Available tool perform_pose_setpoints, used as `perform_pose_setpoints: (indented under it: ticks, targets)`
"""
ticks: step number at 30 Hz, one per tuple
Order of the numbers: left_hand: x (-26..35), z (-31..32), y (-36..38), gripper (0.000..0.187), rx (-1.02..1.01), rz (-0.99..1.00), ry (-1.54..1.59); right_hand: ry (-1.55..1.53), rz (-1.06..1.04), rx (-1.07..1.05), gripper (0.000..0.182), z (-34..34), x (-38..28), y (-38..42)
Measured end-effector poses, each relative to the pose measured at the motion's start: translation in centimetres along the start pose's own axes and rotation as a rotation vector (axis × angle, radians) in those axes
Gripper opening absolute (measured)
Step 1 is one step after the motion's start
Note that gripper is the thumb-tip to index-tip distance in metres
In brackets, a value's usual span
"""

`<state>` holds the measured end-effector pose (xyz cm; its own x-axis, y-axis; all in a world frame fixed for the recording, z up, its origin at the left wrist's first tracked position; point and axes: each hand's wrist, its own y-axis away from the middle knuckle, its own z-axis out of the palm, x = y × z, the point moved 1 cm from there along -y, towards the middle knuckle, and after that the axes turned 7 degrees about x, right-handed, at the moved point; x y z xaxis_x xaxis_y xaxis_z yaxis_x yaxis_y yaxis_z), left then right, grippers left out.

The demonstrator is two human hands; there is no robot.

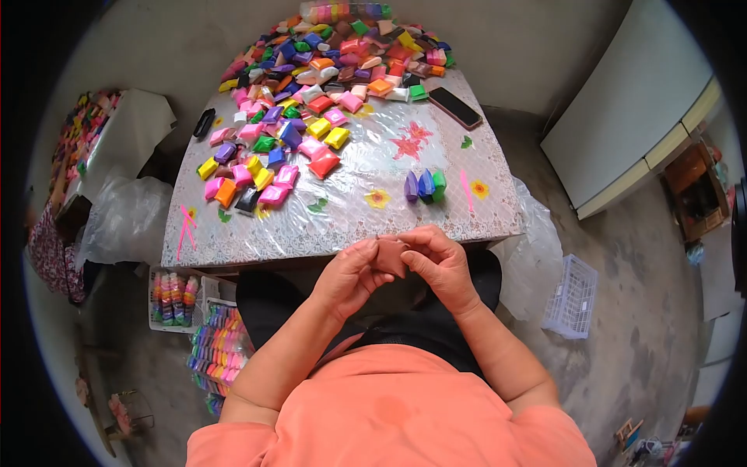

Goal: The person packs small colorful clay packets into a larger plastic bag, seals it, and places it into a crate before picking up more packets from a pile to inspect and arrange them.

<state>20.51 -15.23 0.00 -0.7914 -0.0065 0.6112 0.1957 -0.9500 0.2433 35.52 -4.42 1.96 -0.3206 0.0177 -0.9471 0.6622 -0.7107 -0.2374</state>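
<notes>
Both hands are raised just in front of the table's near edge. A small brown packet point(391, 257) is pinched between them. My left hand point(348, 276) grips its left side, and my right hand point(441, 268) grips its right side with thumb and fingers. Beyond the hands, a purple, a blue and a green packet point(439, 187) stand side by side on the patterned tablecloth point(350, 222). A large heap of colourful packets point(334, 62) covers the back of the table and spreads down its left part.
A phone point(455, 107) lies at the table's right, a black object point(204, 123) at its left. Crates of packets point(177, 300) stand below left. An empty lilac basket point(570, 297) and plastic bags point(529, 249) are at right. Another person's patterned clothing point(54, 253) shows far left.
</notes>
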Motion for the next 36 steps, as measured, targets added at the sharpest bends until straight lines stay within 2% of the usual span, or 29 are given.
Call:
perform_pose_setpoints:
  ticks: [2,7,14,16,19,22,26,29,30,33,36]
  targets:
    - [-0.3,-0.1,0.0,0.036,-0.061,-0.025,-0.026,-0.002,-0.029,0.017,0.018,0.1,-0.3,0.3]
    - [-0.2,1.3,1.6,0.036,0.039,-0.078,-0.001,0.075,-0.082,0.083,0.006,0.4,-0.8,0.8]
    - [-0.9,0.5,2.1,0.041,-0.046,-0.148,-0.060,0.120,-0.158,0.095,0.001,0.3,-0.4,0.7]
    - [-1.2,-0.3,1.8,0.039,-0.037,-0.175,-0.071,0.117,-0.158,0.091,0.004,0.0,-0.1,0.6]
    - [-1.5,-0.5,1.7,0.035,-0.010,-0.152,-0.063,0.032,0.028,0.131,0.016,0.1,-0.6,0.9]
    - [-1.3,-0.2,1.7,0.031,0.047,-0.103,-0.055,0.142,-0.188,0.159,0.031,-0.2,-0.5,1.4]
    - [-1.4,0.1,1.5,0.026,0.077,-0.083,-0.026,0.346,-0.364,0.067,0.045,0.5,-1.6,1.9]
    - [-2.0,0.3,1.4,0.025,0.054,-0.077,-0.028,0.431,-0.439,0.068,0.043,0.8,-1.1,1.8]
    - [-2.3,0.7,1.4,0.027,0.078,-0.071,-0.004,0.389,-0.414,0.107,0.037,1.2,-1.3,1.8]
    - [-2.3,1.1,1.5,0.027,0.078,-0.055,0.015,0.379,-0.492,0.101,0.032,1.3,-1.4,1.8]
    - [-2.4,0.8,1.5,0.027,0.078,-0.055,0.022,0.317,-0.461,0.103,0.029,1.5,-1.3,2.0]
